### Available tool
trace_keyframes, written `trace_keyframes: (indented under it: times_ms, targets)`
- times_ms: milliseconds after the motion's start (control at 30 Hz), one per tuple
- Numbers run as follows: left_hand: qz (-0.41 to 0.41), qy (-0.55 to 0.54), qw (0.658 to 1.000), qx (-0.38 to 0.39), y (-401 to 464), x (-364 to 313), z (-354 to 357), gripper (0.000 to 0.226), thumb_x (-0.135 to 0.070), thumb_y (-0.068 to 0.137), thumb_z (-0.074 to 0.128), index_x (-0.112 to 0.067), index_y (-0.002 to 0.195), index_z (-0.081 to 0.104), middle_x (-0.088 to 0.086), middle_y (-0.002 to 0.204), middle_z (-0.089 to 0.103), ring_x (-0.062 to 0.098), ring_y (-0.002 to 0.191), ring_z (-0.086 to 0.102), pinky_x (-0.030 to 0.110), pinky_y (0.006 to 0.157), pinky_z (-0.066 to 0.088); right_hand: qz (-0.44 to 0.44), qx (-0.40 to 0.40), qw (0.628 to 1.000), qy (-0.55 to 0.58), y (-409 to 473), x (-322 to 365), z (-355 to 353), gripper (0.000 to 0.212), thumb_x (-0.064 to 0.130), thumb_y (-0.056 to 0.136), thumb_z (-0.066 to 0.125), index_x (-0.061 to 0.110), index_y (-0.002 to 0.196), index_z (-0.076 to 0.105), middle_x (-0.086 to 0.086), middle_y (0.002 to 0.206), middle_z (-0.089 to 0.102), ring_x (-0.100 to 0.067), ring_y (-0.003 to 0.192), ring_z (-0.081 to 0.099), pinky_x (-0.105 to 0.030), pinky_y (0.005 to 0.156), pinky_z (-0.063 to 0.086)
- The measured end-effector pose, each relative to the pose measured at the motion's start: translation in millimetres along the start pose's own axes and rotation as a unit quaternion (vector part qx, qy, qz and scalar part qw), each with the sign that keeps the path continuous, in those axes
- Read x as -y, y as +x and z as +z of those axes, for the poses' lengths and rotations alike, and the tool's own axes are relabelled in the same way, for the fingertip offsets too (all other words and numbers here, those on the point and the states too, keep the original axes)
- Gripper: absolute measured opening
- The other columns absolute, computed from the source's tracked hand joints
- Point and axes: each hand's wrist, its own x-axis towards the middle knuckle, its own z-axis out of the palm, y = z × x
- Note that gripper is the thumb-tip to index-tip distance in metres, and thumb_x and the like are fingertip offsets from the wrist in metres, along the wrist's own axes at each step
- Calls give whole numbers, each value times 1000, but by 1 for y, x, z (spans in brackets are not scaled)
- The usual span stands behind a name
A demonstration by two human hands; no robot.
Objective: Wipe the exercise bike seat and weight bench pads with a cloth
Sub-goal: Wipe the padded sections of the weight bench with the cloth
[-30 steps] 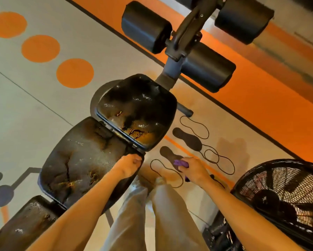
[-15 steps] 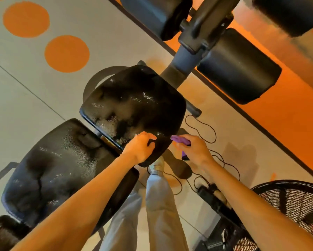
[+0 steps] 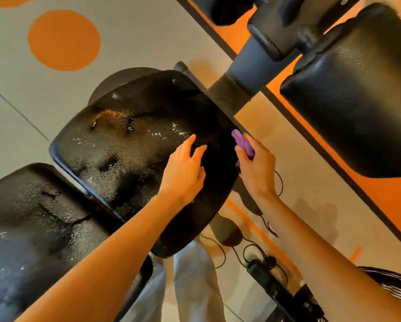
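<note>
Left hand [image 3: 184,169] lies flat, fingers spread, on the wet, cracked black seat pad [image 3: 134,145]; right hand [image 3: 256,163] grips a purple cloth [image 3: 242,142].

one view only, from a wide-angle camera worn on the person's head, tilted steeply down and forward. it sits close above the bench seat pad [image 3: 134,145], which fills the middle of the frame. both forearms enter from the bottom edge, the left hand [image 3: 185,169] and right hand [image 3: 256,163] meeting near centre. a roller pad [image 3: 348,94] looms large at the upper right, and the floor [image 3: 136,31] shows at the upper left. straight lines bend toward the edges.
</note>
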Motion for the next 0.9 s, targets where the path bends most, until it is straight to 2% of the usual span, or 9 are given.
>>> trace_keyframes:
  times_ms: [100, 233, 300, 367, 533, 700, 767, 833, 900]
  targets:
    - [11, 35, 999, -33, 14, 7, 11, 61, -21, 95, 57, -12, 150, 34, 17, 161, 19, 33, 148, 22, 43, 119, 23, -50, -49, 997, -43, 22, -9, 18, 31, 12, 98, 55, 13, 128, 60, -1, 122, 66, -9, 113, 61, -32, 94, 55]
    - [32, 81, 995, -51, 23, 22, 25, 65, -21, 92, 58, -8, 150, 32, 20, 160, 19, 36, 148, 21, 47, 120, 21, -67, -58, 990, -112, 39, -31, 42, 42, 14, 99, 53, 10, 141, 47, -12, 145, 50, -28, 137, 42, -44, 107, 45]
    - [37, 96, 993, -55, 24, 28, 31, 65, -25, 93, 55, -9, 151, 30, 19, 160, 18, 35, 149, 18, 48, 121, 18, -70, -38, 984, -157, 43, -42, 53, 46, 24, 101, 50, 16, 145, 42, -8, 154, 38, -31, 146, 26, -49, 114, 36]
    - [39, 101, 992, -64, 24, 31, 35, 64, -29, 94, 50, -9, 151, 30, 18, 161, 18, 34, 150, 17, 47, 121, 14, -83, -37, 975, -205, 47, -52, 62, 49, 36, 101, 47, 21, 147, 39, -5, 157, 33, -32, 149, 19, -48, 117, 28]
    - [39, 103, 991, -78, 23, 35, 41, 62, -33, 95, 44, -11, 151, 31, 16, 161, 18, 32, 151, 15, 44, 121, 9, -104, -95, 973, -182, 36, -63, 76, 45, 25, 103, 45, 18, 147, 40, -6, 157, 34, -26, 149, 19, -50, 118, 28]
    - [44, 96, 991, -82, 23, 36, 41, 61, -37, 97, 38, -12, 152, 30, 13, 162, 16, 29, 151, 12, 41, 122, 6, -138, -17, 976, -166, -44, -71, 80, 49, 23, 103, 44, 20, 150, 29, 0, 159, 28, -17, 151, 12, -41, 123, 16]
    - [45, 100, 991, -79, 23, 37, 40, 63, -38, 96, 36, -13, 153, 29, 13, 163, 14, 28, 152, 10, 41, 122, 4, -132, -36, 974, -182, -2, -69, 76, 46, 24, 104, 39, 16, 149, 34, -5, 158, 31, -20, 151, 15, -43, 123, 17]
    - [46, 103, 990, -80, 23, 38, 41, 63, -38, 96, 35, -13, 153, 28, 13, 163, 14, 28, 152, 10, 41, 122, 4, -84, -86, 974, -194, 66, -57, 75, 43, 24, 105, 36, 10, 145, 42, -12, 154, 39, -27, 147, 26, -51, 119, 25]
    - [49, 103, 990, -85, 24, 40, 42, 62, -38, 96, 36, -13, 153, 27, 13, 163, 14, 28, 152, 9, 41, 123, 4, -67, -117, 973, -190, 96, -49, 77, 42, 24, 105, 35, 7, 143, 44, -14, 150, 43, -29, 144, 33, -53, 115, 29]
